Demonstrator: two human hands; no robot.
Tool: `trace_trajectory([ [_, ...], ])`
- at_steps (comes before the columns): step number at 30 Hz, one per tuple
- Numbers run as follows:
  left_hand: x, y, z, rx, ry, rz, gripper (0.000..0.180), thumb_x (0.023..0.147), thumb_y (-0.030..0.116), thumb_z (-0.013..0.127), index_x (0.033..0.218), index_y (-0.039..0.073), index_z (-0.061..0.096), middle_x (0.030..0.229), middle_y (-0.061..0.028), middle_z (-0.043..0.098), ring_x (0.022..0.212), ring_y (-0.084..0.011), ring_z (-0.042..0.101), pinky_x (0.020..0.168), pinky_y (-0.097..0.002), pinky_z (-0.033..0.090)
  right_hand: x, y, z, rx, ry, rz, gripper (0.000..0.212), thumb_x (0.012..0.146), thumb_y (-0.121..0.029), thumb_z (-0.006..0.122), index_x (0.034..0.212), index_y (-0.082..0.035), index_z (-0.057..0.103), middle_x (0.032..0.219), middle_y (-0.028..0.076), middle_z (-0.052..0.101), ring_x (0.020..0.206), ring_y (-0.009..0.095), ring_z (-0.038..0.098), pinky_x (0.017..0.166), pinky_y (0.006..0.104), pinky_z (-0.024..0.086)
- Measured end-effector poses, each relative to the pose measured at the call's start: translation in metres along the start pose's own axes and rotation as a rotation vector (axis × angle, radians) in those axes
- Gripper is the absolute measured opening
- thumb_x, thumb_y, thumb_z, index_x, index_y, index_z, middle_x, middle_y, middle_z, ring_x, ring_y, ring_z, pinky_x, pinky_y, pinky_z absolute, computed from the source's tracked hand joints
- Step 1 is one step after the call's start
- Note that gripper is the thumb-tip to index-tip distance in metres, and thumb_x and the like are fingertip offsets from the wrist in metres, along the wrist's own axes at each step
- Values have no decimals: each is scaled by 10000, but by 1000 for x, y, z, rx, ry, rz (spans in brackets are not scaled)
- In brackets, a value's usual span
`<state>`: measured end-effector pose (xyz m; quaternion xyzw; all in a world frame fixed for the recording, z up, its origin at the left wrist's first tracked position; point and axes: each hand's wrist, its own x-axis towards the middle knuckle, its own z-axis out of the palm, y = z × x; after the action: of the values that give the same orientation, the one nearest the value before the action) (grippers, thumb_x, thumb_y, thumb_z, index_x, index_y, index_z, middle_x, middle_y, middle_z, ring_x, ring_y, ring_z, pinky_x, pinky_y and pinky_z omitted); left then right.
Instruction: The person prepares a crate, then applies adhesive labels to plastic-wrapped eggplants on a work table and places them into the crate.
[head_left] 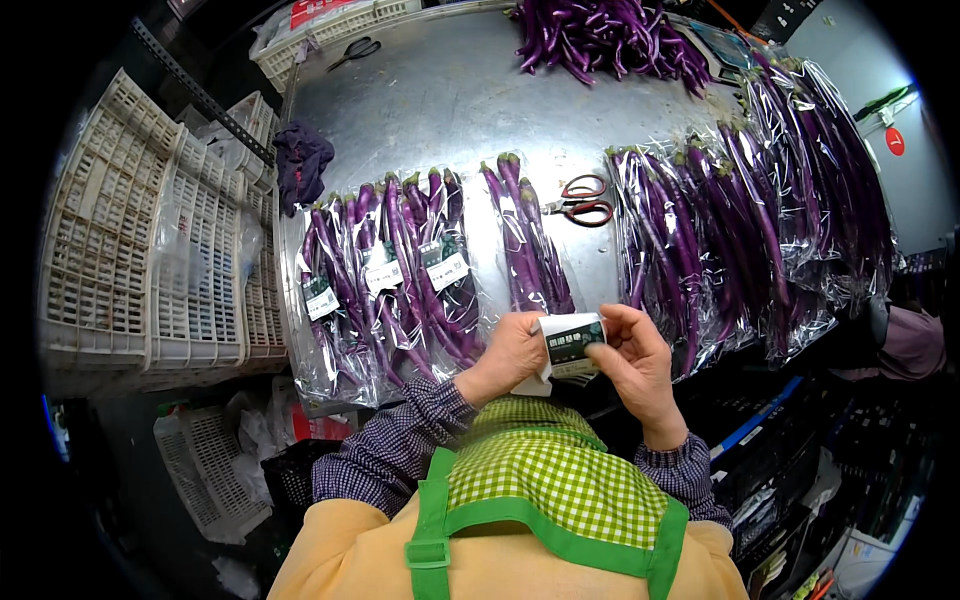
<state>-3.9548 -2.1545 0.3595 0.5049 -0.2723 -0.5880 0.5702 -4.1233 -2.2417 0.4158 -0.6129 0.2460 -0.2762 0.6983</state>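
My left hand point(508, 352) is closed on white label backing paper point(536, 384), close in front of my apron at the table's near edge. A dark green and white sticky label point(568, 346) sits at that paper. My right hand point(640, 368) has its thumb on the label's right side, with its fingers curled at the upper edge. Just beyond my hands lies a clear bag of long purple eggplants point(522, 240), with no label showing on it. To the left, several bagged eggplants point(402, 235) carry labels. More bagged eggplants point(690, 240) lie on the right.
Red-handled scissors point(586, 203) rest on the metal table point(430, 95) between the bags. Loose eggplants point(610, 40) are heaped at the far side. Dark scissors point(357, 50) and a purple cloth point(302, 163) lie toward the left. White plastic crates point(110, 200) stand left of the table.
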Motion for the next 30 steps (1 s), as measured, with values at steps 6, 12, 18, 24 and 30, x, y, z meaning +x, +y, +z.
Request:
trace_trajectory([
  [6,-6,21,27,194,338,608,209,847,27,709,1053,8,676,962,-77,644,963,-190,651,820,-271,513,1,2,4,-104,63,62,299,923,-40,664,1200,38,583,961,26,636,836,61,597,732,190,498],
  [12,-4,1,9,279,92,576,111,876,33,687,983,7,674,933,-64,647,848,-133,627,733,-247,495,4,2,0,-125,13,145,237,909,-55,689,1120,28,620,875,3,637,757,41,587,664,176,487],
  [18,0,-14,3,215,100,494,118,864,62,720,956,5,672,918,-63,647,828,-116,621,710,-246,495,8,5,0,-80,47,161,223,894,-57,705,1092,14,627,852,5,637,748,45,590,663,180,483],
  [24,7,-16,2,296,235,703,161,811,59,761,938,12,674,900,-74,647,806,-164,633,706,-269,498,20,13,-1,19,1,312,205,893,-53,703,1074,9,630,855,5,646,766,50,592,682,181,476],
  [30,9,-26,-3,163,236,559,179,806,77,777,922,11,658,904,-54,649,804,-125,624,697,-246,497,28,21,3,36,-13,271,158,905,-54,690,1045,1,642,884,13,662,773,50,598,680,187,472],
])
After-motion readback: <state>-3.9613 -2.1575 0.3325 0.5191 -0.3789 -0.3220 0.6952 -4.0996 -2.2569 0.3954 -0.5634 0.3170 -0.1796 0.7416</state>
